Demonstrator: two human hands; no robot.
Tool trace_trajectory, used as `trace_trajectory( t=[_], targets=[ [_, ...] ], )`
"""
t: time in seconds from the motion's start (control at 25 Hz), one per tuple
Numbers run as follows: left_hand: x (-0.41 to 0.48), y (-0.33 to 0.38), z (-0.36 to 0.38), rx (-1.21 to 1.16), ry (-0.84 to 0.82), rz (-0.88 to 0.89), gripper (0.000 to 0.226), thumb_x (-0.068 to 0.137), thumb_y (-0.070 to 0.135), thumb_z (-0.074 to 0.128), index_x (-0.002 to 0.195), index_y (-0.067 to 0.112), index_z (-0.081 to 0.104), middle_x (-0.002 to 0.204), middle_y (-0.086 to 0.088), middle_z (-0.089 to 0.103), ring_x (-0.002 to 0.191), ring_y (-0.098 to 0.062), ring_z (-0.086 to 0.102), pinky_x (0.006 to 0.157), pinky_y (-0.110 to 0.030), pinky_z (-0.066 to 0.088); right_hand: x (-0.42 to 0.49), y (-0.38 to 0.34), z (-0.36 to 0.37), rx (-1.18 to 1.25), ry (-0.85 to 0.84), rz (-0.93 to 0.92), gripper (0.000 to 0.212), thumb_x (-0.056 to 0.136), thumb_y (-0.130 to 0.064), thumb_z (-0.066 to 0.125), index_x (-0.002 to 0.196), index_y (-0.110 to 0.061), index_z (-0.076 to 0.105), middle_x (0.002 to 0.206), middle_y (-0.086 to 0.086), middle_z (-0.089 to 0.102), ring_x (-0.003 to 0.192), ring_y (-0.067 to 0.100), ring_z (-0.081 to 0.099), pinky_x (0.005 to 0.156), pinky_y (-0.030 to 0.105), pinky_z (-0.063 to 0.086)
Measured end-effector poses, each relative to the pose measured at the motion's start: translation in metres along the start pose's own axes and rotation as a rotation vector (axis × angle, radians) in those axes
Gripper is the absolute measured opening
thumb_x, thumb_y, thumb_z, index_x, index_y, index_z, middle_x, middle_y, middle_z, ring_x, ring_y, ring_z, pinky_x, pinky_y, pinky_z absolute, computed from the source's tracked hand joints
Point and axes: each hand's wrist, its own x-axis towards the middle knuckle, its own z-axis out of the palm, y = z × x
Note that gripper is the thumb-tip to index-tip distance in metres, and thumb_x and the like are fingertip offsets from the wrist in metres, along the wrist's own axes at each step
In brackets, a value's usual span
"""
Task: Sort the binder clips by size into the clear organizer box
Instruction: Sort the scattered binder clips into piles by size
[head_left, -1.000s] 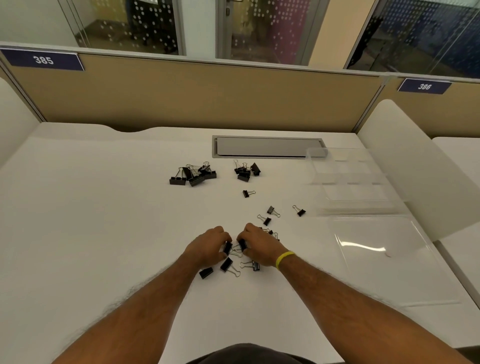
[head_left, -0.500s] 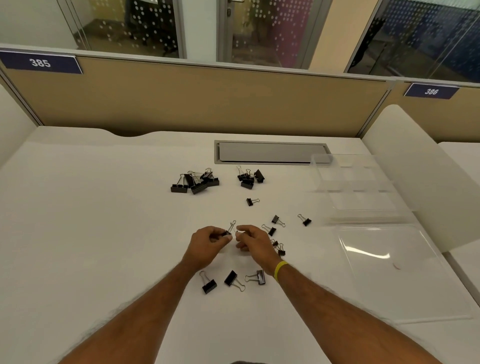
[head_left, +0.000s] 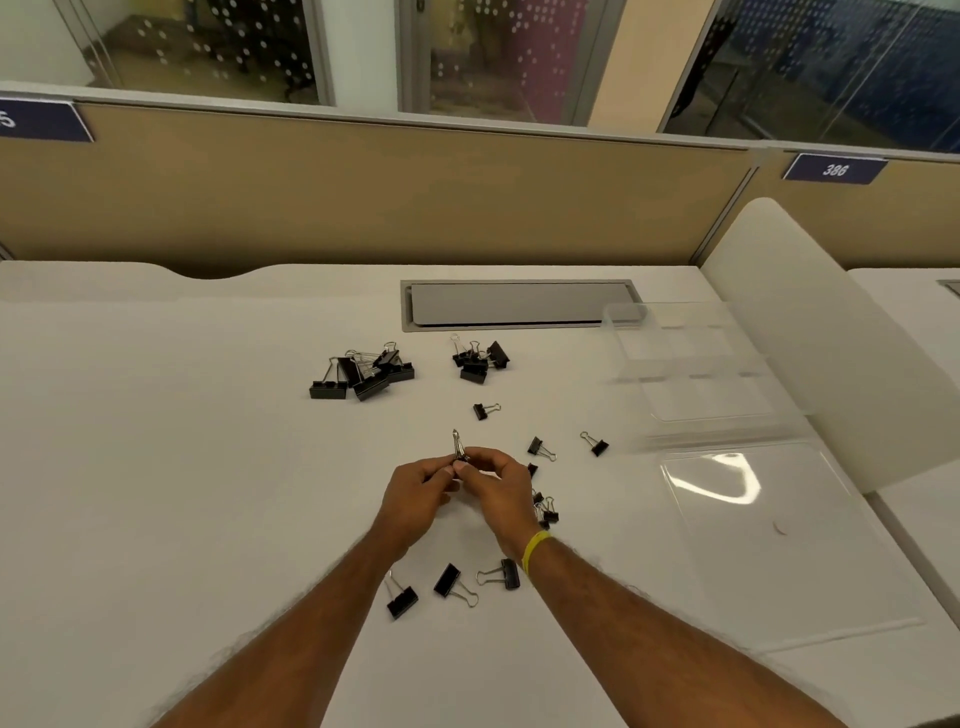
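Spreading below tan partitions (head_left: 363, 197) and dotted glass walls (head_left: 208, 47), the white surface (head_left: 156, 493) carries the clear organizer box (head_left: 623, 345) at right rear, lid (head_left: 779, 545) laid open, seemingly ready for filling though I see no clip inside. Toward the middle sit a heap of larger clips (head_left: 363, 371) and one of medium clips (head_left: 480, 358), apparently grouped by size. The left hand (head_left: 415, 499) and right hand (head_left: 501, 493) share a fingertip grip on one small binder clip (head_left: 457, 449), wire handles up, just above the surface, likely judging its size.
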Motion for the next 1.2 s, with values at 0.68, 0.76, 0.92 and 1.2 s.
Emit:
trace_trajectory(
  t=[0.68,0.76,0.92,1.2],
  targets=[
    [0.072,0.012,0.037,0.556,-0.011,0.122,0.035,0.090,0.008,0.048,0.121,0.018,0.061,0.106,0.004,0.059,0.092,-0.007,0.056,0.076,-0.015,0.041,0.139,-0.037,-0.083,-0.798,0.245,-0.196,0.027,0.078,-0.026,0.075,0.103,-0.022,0.068,0.106,-0.003,0.067,0.100,0.018,0.061,0.087,0.036,0.053],
    [0.075,0.007,0.036,0.585,-0.025,0.130,0.035,0.090,0.008,0.047,0.120,0.019,0.061,0.104,0.006,0.058,0.095,-0.008,0.056,0.077,-0.015,0.041,0.147,-0.035,-0.085,-0.814,0.235,-0.192,0.029,0.077,-0.026,0.075,0.105,-0.023,0.068,0.108,-0.002,0.067,0.104,0.019,0.060,0.089,0.037,0.052],
    [0.079,0.002,0.036,0.601,-0.025,0.144,0.035,0.090,0.008,0.048,0.121,0.019,0.060,0.103,0.007,0.058,0.092,-0.004,0.055,0.075,-0.011,0.039,0.148,-0.035,-0.091,-0.794,0.211,-0.197,0.051,0.074,-0.028,0.079,0.121,-0.024,0.059,0.117,-0.002,0.063,0.106,0.019,0.058,0.093,0.038,0.050],
    [0.068,0.002,0.033,0.611,-0.035,0.139,0.035,0.089,0.009,0.053,0.123,0.017,0.057,0.103,0.004,0.057,0.088,-0.005,0.054,0.079,-0.019,0.041,0.128,-0.036,-0.118,-0.794,0.099,-0.249,0.047,0.079,-0.008,0.071,0.122,-0.017,0.057,0.113,0.001,0.060,0.098,0.017,0.056,0.092,0.039,0.051]
  ],
)
